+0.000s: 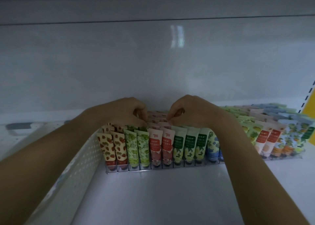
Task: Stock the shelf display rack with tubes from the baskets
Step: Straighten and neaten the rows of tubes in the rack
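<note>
A clear display rack [153, 168] stands on the white shelf, its slots filled with upright tubes: strawberry-print tubes [112, 144], green tubes [136, 144], pink tubes [162, 143], white-and-green tubes [189, 144] and a blue tube [212, 148]. My left hand [126, 111] reaches over the rack, fingers curled down onto the tops of the back pink tubes. My right hand [189, 109] does the same from the right, fingertips pinched at a pink tube's top edge. Whether either hand grips a tube is unclear. No basket is in view.
A second rack [281, 156] of orange, white and floral tubes stands further right. A perforated white divider [81, 156] borders the rack on the left. The shelf's back wall [153, 63] rises right behind. A yellow panel [309, 109] sits at far right.
</note>
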Demonstrator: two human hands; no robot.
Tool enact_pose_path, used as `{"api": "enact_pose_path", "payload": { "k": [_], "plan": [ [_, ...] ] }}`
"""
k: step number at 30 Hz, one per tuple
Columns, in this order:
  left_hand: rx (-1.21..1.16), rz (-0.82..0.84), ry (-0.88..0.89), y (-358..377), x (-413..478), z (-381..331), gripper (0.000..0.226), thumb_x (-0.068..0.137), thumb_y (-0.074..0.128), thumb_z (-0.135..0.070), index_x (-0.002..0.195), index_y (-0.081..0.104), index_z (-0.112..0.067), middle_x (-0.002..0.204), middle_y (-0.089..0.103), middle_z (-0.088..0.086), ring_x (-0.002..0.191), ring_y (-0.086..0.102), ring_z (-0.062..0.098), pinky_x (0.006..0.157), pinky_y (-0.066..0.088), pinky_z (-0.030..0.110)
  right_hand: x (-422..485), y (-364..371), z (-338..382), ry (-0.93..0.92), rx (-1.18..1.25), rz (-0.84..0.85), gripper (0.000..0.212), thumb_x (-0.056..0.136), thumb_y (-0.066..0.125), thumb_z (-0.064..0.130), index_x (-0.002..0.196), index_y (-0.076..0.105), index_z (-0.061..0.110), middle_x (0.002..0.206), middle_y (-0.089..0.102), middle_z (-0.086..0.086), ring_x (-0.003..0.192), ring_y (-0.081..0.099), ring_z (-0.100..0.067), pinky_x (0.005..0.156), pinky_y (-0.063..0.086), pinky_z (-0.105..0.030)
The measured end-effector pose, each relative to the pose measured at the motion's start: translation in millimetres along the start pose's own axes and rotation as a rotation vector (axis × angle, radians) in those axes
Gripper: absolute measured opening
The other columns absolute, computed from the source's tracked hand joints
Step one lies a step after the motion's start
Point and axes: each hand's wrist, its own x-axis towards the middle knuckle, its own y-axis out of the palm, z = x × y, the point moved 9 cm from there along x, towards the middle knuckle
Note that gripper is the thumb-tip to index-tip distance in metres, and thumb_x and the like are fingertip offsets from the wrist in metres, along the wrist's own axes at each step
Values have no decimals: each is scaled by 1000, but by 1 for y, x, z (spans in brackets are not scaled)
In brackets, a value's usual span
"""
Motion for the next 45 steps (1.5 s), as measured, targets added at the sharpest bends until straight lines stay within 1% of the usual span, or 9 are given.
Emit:
{"api": "enact_pose_path", "payload": {
  "k": [5, 9, 13, 15, 19, 27, 31, 36, 45],
  "plan": [
    [65, -18, -18, -1, 2, -4, 15, 80, 70, -30, 71, 58, -32, 88, 64, -4, 73, 56, 9, 70, 47, 28, 1, 0, -3, 7, 7, -6, 17, 85, 64, 17, 100, 71, 13, 84, 59, 9, 70, 50, 4, 55, 35, 6],
    [84, -9, -28, -1, 1, -2, 15, 80, 69, -28, 70, 58, -30, 82, 61, -10, 69, 53, 4, 67, 44, 23, 0, 0, -5, 10, 9, -8, 17, 85, 64, 16, 100, 71, 14, 84, 59, 8, 68, 49, 6, 55, 35, 6],
    [86, -5, -40, -2, -1, 0, 18, 82, 67, -24, 70, 56, -32, 83, 62, -7, 73, 55, 9, 72, 46, 27, 1, -2, -5, -2, -1, -17, 17, 86, 62, 17, 100, 71, 14, 82, 58, 9, 66, 47, 8, 56, 35, 6],
    [74, -25, -47, -5, -2, 1, 17, 84, 64, -22, 72, 57, -31, 85, 61, -8, 72, 54, 6, 68, 44, 22, 0, -7, -8, 2, -8, -41, 16, 87, 61, 19, 99, 71, 15, 84, 59, 10, 68, 49, 7, 56, 35, 7],
    [35, -180, -49, -17, -2, -2, 7, 89, 57, -19, 84, 59, -25, 85, 56, -12, 70, 48, -3, 59, 34, 7, -4, -27, -23, 39, -6, -159, 15, 89, 58, 19, 98, 70, 17, 85, 58, 11, 79, 54, -2, 61, 36, 2],
    [-167, -452, -1, -23, 7, -36, 8, 90, 54, -14, 92, 61, -18, 87, 55, -9, 70, 47, -4, 58, 35, -2, -19, -61, -51, 74, 81, -357, 14, 90, 56, 21, 96, 69, 19, 86, 60, 11, 75, 51, 6, 59, 37, 1],
    [-186, -490, 62, -14, 19, -66, 17, 91, 52, -13, 103, 64, -14, 98, 60, -3, 83, 54, 8, 70, 41, 9, -29, -72, -82, 180, -27, -354, 14, 90, 56, 18, 96, 69, 16, 84, 59, 7, 78, 53, -5, 68, 37, -17],
    [-175, -499, 62, 11, 46, -97, 24, 92, 48, -11, 112, 62, -11, 116, 60, 4, 104, 55, 18, 94, 45, 36, -52, -90, -129, 306, -97, -386, 16, 89, 56, 15, 98, 69, 14, 89, 60, 2, 86, 53, -11, 77, 35, -20],
    [-89, -447, -91, 29, 73, -103, 34, 97, 38, -12, 127, 53, -10, 134, 51, 7, 120, 48, 23, 102, 39, 38, -50, -83, -140, 222, -164, -365, 21, 90, 53, 11, 103, 70, 13, 101, 64, -1, 88, 52, -8, 71, 30, -12]
  ]
}}
